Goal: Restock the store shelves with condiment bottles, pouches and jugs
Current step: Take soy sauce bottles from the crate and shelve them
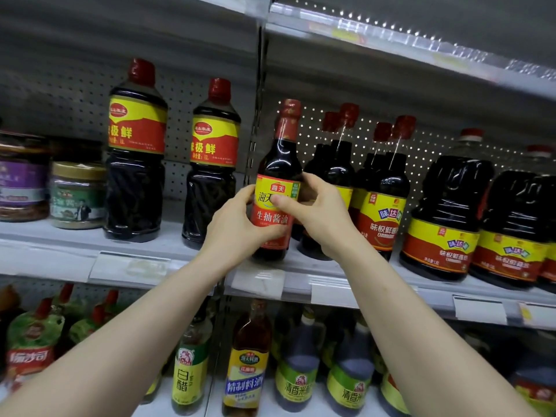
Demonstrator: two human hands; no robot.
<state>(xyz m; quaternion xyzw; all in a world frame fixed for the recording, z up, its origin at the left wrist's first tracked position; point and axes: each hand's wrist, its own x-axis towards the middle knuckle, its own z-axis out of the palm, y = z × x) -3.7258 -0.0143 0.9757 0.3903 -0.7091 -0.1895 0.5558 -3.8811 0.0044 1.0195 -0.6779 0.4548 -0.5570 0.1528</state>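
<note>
Holding a soy sauce bottle (279,167) upright with both hands, the person has it near the front lip of the middle shelf (60,254), right at the seam between two bays. Whether its base is down on the shelf or hanging just above it is hard to tell. The left grip (237,224) wraps the lower label from 8 o'clock with the thumb across the front. The right grip (319,212) pinches the upper label from 3 o'clock, thumb in front and fingers curled round the back, so both are clamped on the bottle. It looks like glass and is full of dark liquid, so it's probably heavy for its size, stiff, and breakable if it tips off the edge. The smooth shoulder and thin neck look slippery, so the label band round the belly is likely the best place to hold, and that's where both grips are. A row of similar dark bottles (382,206) stands just beside it at 3 o'clock, and two taller red-capped bottles (213,164) stand at 9 o'clock, a bit apart. Pushing it back would mean keeping it upright and not clipping the neighbours, tbh.
</note>
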